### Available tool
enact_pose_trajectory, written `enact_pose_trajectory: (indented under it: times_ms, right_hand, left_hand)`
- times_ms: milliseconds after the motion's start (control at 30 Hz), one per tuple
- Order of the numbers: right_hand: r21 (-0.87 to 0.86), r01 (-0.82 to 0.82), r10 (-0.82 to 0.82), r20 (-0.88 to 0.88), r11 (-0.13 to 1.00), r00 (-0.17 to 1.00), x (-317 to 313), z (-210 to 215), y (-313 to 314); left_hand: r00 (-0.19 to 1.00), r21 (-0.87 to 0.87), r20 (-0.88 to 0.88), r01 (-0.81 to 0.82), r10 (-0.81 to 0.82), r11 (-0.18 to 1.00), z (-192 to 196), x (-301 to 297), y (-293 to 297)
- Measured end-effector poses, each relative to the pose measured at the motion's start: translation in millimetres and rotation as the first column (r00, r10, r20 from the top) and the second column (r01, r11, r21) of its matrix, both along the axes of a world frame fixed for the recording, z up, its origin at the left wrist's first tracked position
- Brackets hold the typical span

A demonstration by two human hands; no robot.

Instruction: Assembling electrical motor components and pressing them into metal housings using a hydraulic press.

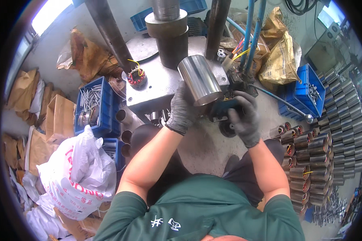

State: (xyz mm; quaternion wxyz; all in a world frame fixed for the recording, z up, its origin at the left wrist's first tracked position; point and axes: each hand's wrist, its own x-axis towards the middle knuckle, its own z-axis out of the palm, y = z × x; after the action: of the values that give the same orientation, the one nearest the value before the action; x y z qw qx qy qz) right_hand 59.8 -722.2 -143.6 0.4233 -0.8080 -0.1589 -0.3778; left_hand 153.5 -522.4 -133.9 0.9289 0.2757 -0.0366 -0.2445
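A shiny open-ended metal cylinder (200, 79) is tilted over the front edge of the metal press table (153, 93). My left hand (182, 109), in a dark grey glove, grips it from its lower left side; the fingers behind it are partly hidden. To the right of the cylinder and apart from it, my gloved right hand (245, 118) is raised with its fingers spread and nothing in them. A motor stator (136, 78) with red windings and yellow leads stands on the table's left part. Behind the cylinder rises the thick dark press ram (171, 44).
Steel columns (110, 34) flank the ram. Blue crates stand at left (114, 106) and right (305, 94), holding metal parts. Many cylinders (309, 160) are stacked at right, several with windings inside. A white sack (80, 172) sits at left. A lever with a ball end (309, 118) juts out at right.
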Motion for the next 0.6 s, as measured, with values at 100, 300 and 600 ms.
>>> enact_pose_trajectory:
  times_ms: [100, 300, 600]
  right_hand:
    - [-0.199, 0.173, -0.11, 0.292, 0.965, 0.95, -26.4, 53.8, -22.1]
    - [0.015, 0.585, -0.512, 0.502, 0.811, 0.697, -87.7, 80.0, -97.3]
    - [0.235, 0.431, -0.488, 0.316, 0.871, 0.814, -17.7, 56.4, -147.6]
  left_hand:
    - [0.988, -0.207, -0.138, 0.033, -0.062, 0.978, 12.1, -1.6, 11.3]
    - [0.995, -0.262, 0.033, 0.104, -0.099, 0.959, 8.5, 1.7, 26.6]
    - [0.989, -0.377, -0.029, 0.123, -0.145, 0.918, 10.5, 3.5, 37.3]
